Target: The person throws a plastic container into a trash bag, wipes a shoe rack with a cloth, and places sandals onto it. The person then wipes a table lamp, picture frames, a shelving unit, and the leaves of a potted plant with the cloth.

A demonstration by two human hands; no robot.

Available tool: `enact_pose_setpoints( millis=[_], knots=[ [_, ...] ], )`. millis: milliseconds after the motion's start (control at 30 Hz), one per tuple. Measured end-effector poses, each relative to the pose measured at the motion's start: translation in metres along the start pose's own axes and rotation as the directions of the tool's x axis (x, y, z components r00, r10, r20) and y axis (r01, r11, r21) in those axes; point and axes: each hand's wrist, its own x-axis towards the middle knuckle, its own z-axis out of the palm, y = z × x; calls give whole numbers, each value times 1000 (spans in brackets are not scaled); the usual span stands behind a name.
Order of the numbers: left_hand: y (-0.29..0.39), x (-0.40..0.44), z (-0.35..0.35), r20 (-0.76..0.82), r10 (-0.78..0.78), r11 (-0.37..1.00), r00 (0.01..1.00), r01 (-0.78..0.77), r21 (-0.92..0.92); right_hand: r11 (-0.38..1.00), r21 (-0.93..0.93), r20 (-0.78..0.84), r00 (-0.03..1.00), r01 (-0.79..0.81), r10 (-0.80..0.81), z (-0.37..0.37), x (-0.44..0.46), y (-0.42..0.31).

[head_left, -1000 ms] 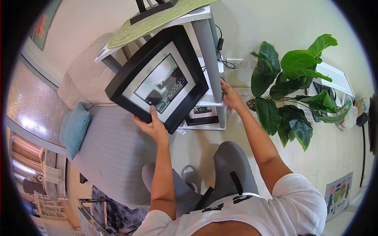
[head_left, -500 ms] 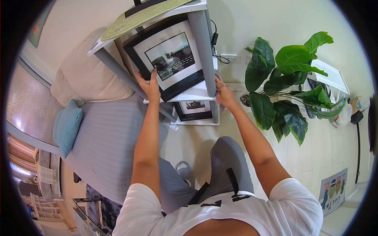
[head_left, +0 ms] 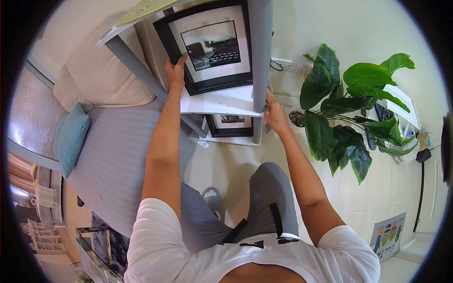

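A black-framed picture [head_left: 212, 47] stands slightly tilted on the middle shelf [head_left: 217, 101] of a white shelf unit with grey posts. My left hand [head_left: 176, 73] grips the frame's left edge, thumb on the front. At the right post [head_left: 262, 56], my right hand [head_left: 276, 113] is closed around a greyish cloth [head_left: 267, 126], partly hidden, beside the shelf's corner. Small dark specks lie on the shelf board in front of the frame. On the lower shelf stands a second black-framed picture [head_left: 231, 125].
A leafy potted plant [head_left: 325, 122] is right of the unit, near a wall outlet [head_left: 284, 65]. To the left are a grey sofa bed [head_left: 127, 155], a beige cushion [head_left: 104, 70] and a teal pillow [head_left: 73, 137]. A green woven mat [head_left: 141, 12] covers the unit's top.
The large framed picture has moved from in front of the unit into the middle shelf and turned more upright, with my left hand still on it. My right hand remains by the right post.
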Motion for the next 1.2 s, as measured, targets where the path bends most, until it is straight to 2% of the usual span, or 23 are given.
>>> enact_pose_setpoints(
  millis=[100,167,200,267,300,367,400,467,500,533,600,633,700,767,800,833,867,900,967,1000,1067,1167,1200],
  knots=[
    [4,-5,4,11,50,999,999,-50,-19,1000,10,-32,999,17,-17,6,-3,7],
    [5,-6,1,23,23,1000,999,-23,19,990,93,-129,988,102,-89,10,-8,9],
    [7,-7,1,59,28,999,998,-29,22,991,91,-114,990,94,-84,12,-13,10],
    [7,-9,2,121,81,996,989,-84,20,980,126,-203,971,156,-128,16,-25,12],
    [3,-10,2,109,56,998,992,-59,24,982,123,-179,977,140,-117,19,-31,13],
    [4,-21,0,34,93,985,995,-97,143,983,145,-265,962,112,-70,26,-50,10],
    [5,-28,-4,16,66,986,998,-68,149,985,141,-236,970,96,-61,29,-62,14],
    [4,-30,-9,122,6,997,992,-15,69,984,176,-206,976,-32,68,35,-72,20],
    [3,-33,-11,111,-4,997,994,-5,73,980,186,-192,975,-75,111,37,-77,23],
    [4,-35,-11,97,44,989,994,-57,135,937,278,-104,964,-210,247,32,-79,13],
    [12,-35,-7,44,173,943,984,-178,279,870,361,-5,932,-336,362,32,-81,13],
    [12,-32,-9,43,187,940,981,-192,281,879,403,-79,948,-254,310,34,-79,17],
    [13,-28,-7,80,-39,977,996,21,211,883,446,-169,955,-147,245,30,-64,29],
    [10,-23,-5,83,-39,984,996,24,178,892,452,-408,889,1,205,14,-38,13],
    [9,-19,-7,90,-95,975,991,74,210,890,456,-421,884,16,200,5,-22,2],
    [8,-15,-9,95,-153,961,984,126,245,820,573,-357,899,-6,256,-7,-1,-16],
    [8,-12,-12,163,-189,963,968,151,223,734,679,-283,911,-30,299,-14,18,-26],
    [15,-14,-10,170,-179,965,969,140,223,748,661,-247,958,59,143,-10,44,-14],
    [26,-20,-8,189,-305,940,933,264,214,749,645,-213,977,154,-19,-12,75,-21],
    [19,-16,-11,192,-299,943,935,258,211,904,427,-106,994,24,23,-14,87,-30],
    [-4,-4,-23,273,-367,925,889,381,4,984,162,-19,996,-81,85,-17,103,-34],
    [10,-17,-23,291,-332,918,897,379,-121,933,343,157,986,-109,57,-12,115,-30],
    [16,-16,-20,283,-326,919,902,373,-127,909,411,23,997,-76,73,-7,115,-31]
  ],
)
